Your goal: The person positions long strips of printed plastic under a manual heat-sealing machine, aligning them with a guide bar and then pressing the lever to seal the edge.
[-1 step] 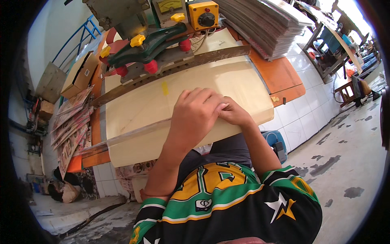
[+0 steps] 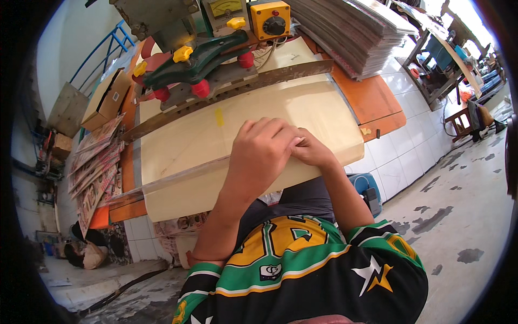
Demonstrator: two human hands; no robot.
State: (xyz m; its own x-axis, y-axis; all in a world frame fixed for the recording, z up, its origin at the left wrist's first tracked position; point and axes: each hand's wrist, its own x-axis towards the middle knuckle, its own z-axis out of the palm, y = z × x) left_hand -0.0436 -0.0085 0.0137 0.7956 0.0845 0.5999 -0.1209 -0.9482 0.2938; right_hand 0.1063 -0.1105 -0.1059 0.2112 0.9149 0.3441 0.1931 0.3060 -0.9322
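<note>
My left hand and my right hand are pressed together above the near part of a cream sheet. The left fingers are bent over the right hand's fingertips, and the right fingers are pinched in. Whatever lies between them, if anything, is hidden. The sheet covers the table's middle and drapes over its front edge. Beyond my hands a long metal bar crosses the sheet. It sits below a press with a dark green arm, red knobs and yellow wing knobs.
A yellow control box stands behind the press. A tall stack of boards rises at the far right of the orange tabletop. Printed sheets and a cardboard box lie at left. Another person is low at the far left.
My left hand has shifted very slightly to the right over the right hand. Everything else looks the same.
</note>
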